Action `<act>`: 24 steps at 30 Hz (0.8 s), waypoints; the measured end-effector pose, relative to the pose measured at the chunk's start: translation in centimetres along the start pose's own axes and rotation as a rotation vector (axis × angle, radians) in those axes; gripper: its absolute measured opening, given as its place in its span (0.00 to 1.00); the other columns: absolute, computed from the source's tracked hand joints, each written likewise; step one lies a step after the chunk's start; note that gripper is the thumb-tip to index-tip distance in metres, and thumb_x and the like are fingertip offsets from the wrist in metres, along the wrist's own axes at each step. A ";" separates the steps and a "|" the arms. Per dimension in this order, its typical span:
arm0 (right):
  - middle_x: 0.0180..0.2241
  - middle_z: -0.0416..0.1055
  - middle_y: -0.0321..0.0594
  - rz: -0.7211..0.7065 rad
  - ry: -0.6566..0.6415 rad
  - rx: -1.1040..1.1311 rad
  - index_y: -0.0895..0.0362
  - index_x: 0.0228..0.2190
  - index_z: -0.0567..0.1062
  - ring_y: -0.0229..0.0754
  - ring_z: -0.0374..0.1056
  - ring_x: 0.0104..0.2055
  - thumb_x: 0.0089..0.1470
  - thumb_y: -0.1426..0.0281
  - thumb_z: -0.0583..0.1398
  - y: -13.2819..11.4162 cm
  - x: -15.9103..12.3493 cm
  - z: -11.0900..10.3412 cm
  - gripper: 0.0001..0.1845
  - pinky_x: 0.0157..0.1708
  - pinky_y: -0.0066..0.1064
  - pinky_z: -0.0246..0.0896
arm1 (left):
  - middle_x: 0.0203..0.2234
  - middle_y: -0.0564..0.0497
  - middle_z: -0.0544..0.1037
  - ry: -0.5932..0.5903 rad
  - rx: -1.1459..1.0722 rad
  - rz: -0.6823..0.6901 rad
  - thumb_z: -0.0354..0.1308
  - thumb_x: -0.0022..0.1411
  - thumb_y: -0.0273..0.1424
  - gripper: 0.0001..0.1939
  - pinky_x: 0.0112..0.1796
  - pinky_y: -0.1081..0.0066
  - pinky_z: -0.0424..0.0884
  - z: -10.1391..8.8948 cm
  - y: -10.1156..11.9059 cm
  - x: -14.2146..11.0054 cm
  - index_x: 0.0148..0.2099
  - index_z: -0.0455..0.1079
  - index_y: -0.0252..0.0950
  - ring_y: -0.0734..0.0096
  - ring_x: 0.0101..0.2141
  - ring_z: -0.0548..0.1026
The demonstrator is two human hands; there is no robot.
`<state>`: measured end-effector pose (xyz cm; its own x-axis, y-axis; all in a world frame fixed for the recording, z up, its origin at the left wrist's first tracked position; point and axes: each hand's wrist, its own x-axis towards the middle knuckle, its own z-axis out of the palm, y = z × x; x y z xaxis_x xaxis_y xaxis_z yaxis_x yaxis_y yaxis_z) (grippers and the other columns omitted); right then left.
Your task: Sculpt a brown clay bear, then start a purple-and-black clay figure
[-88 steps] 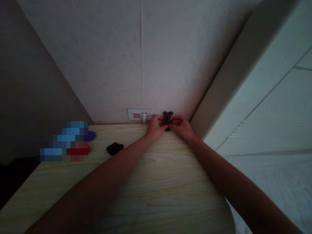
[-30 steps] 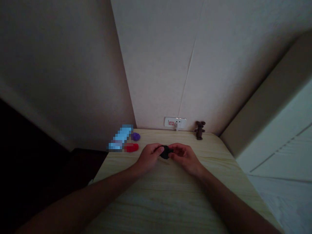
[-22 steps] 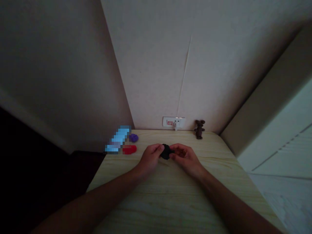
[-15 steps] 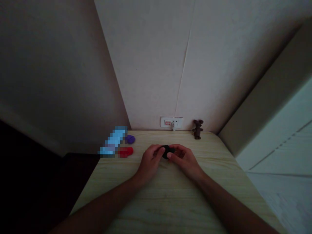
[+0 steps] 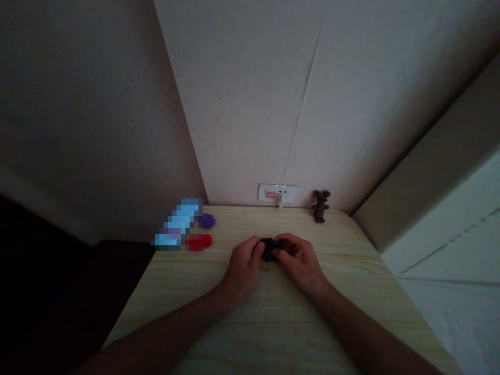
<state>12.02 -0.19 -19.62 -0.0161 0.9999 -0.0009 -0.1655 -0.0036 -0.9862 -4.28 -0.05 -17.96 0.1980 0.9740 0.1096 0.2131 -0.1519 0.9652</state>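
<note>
A small black soft object (image 5: pixel 269 248) is pinched between my two hands over the light wooden table (image 5: pixel 273 323). My left hand (image 5: pixel 242 264) grips its left side with curled fingers. From the right, my right hand (image 5: pixel 300 260) closes its fingers on the same object. A small dark brown toy figure (image 5: pixel 321 205) stands upright at the back of the table against the wall, apart from both hands.
A white wall socket (image 5: pixel 276 192) with a plug sits at the table's back edge. A purple object (image 5: pixel 207 220), a red object (image 5: pixel 198 241) and a blurred blue patch (image 5: pixel 176 225) lie at the back left. A white cabinet (image 5: pixel 449 219) stands to the right.
Earlier both hands were on the brown figure at the wall; it now stands alone. The hands now hold the black object and have drawn it slightly nearer to me.
</note>
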 end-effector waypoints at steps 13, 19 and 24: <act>0.25 0.76 0.32 0.024 -0.101 0.017 0.56 0.32 0.79 0.35 0.69 0.26 0.43 0.65 0.75 -0.7 -0.4 -0.1 0.14 0.28 0.27 0.66 | 0.36 0.48 0.82 -0.085 -0.137 0.040 0.66 0.62 0.38 0.12 0.40 0.67 0.73 -1.1 -0.6 0.4 0.44 0.76 0.35 0.62 0.37 0.80; 0.29 0.78 0.34 0.029 -0.123 0.007 0.55 0.33 0.79 0.37 0.72 0.31 0.46 0.60 0.76 -0.6 -0.6 0.2 0.17 0.34 0.29 0.68 | 0.32 0.48 0.81 0.017 -0.180 0.020 0.65 0.63 0.35 0.09 0.39 0.68 0.71 -1.3 -0.4 0.4 0.37 0.79 0.34 0.64 0.35 0.78; 0.25 0.77 0.34 0.044 -0.159 -0.025 0.57 0.27 0.80 0.36 0.69 0.27 0.48 0.61 0.75 -0.7 -0.8 0.2 0.14 0.31 0.28 0.63 | 0.27 0.50 0.79 -0.011 -0.261 -0.038 0.65 0.62 0.38 0.12 0.34 0.69 0.67 -1.2 0.0 0.2 0.33 0.79 0.33 0.67 0.30 0.74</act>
<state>11.97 -1.03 -18.92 -0.1791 0.9836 -0.0204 -0.1364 -0.0454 -0.9896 -5.38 0.32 -17.64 0.2050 0.9761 0.0714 -0.0329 -0.0660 0.9973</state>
